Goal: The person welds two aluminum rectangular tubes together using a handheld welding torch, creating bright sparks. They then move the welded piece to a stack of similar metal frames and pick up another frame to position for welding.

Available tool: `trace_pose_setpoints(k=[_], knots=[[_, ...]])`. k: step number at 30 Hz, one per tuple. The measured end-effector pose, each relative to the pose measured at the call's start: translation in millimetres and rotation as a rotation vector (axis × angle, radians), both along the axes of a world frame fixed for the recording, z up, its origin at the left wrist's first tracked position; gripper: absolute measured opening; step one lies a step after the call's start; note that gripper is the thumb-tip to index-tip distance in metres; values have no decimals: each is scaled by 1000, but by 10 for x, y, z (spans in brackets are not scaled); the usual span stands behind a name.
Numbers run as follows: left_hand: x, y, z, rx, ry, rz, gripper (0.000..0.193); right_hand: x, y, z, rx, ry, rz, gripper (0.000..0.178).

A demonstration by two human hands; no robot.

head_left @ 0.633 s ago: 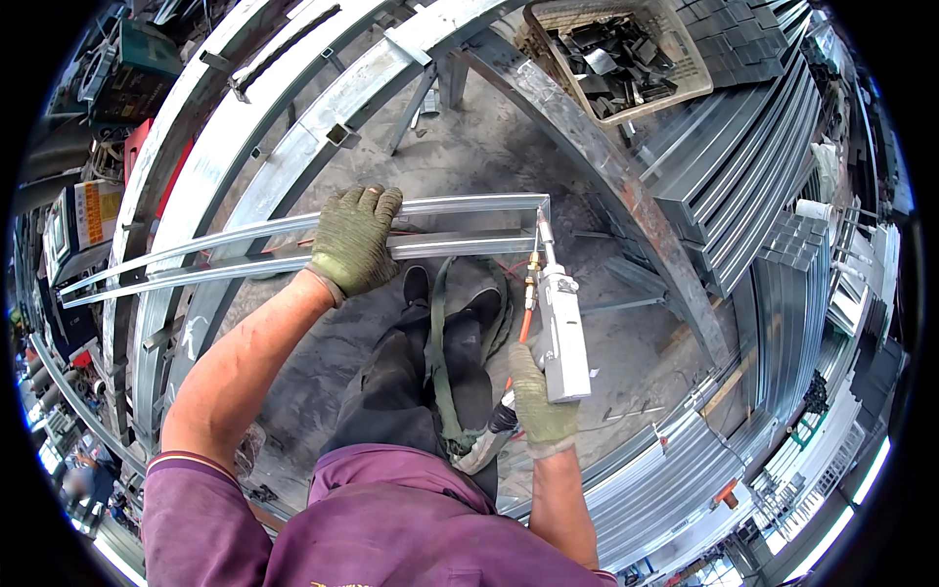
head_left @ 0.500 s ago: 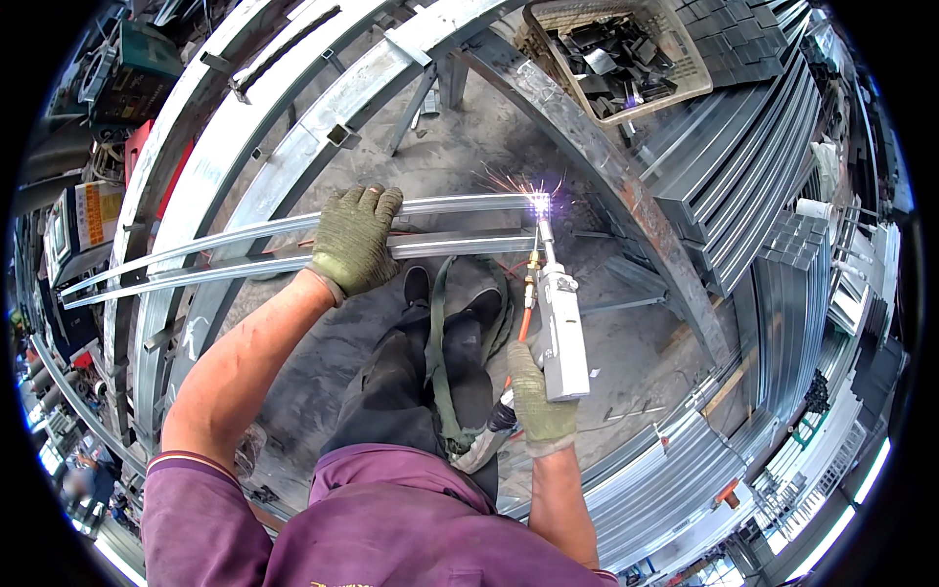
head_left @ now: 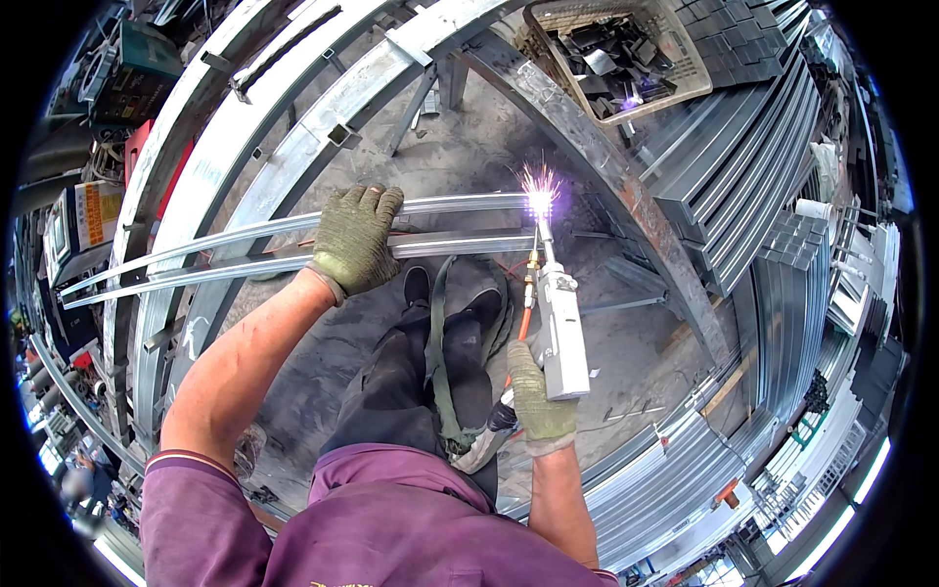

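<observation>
My left hand [head_left: 354, 240], in an olive-green work glove, lies across two long metal tubes with its fingers bent over the far one. The far tube [head_left: 460, 203] and the near tube [head_left: 474, 245] run side by side, drawing closer together toward the left. A white handheld welding gun [head_left: 563, 338] is gripped at its lower end by my gloved right hand [head_left: 543, 403]. Its nozzle points away from me at the right end of the far tube. Bright violet light and sparks [head_left: 540, 191] burst there, hiding the tube's tip. An orange hose [head_left: 525, 323] runs beside the gun.
Large steel beams [head_left: 362, 108] form a frame under and beyond the tubes. A plastic basket [head_left: 690, 64] of dark metal offcuts stands far right. Stacked metal profiles [head_left: 753, 147] fill the right side. My feet stand between hanging straps [head_left: 442, 362]. Machines [head_left: 137, 73] stand at far left.
Sparks now shoot more upward in a denser burst, and the violet glow is wider over the tube's end. Both hands and the gun stay nearly where they were.
</observation>
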State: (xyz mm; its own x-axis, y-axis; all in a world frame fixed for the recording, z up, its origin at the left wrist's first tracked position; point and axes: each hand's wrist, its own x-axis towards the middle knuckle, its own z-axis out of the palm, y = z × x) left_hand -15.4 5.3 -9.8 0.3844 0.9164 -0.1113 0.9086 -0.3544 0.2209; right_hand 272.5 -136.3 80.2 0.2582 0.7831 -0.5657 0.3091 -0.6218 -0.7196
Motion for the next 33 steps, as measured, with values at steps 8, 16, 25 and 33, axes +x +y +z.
trace_pose_setpoints(k=[8,16,25,33], knots=[[-1,8,-10,-5,1,3,69,47,-116,-155,73,-55,31,26],[-9,19,24,-7,-15,15,68,4,-55,-131,130,-97,60,21],[3,10,38,-10,35,-7,70,0,-345,223,159,49,-79,19],[102,48,104,-77,84,14,82,469,-31,696,145,182,-219,12]])
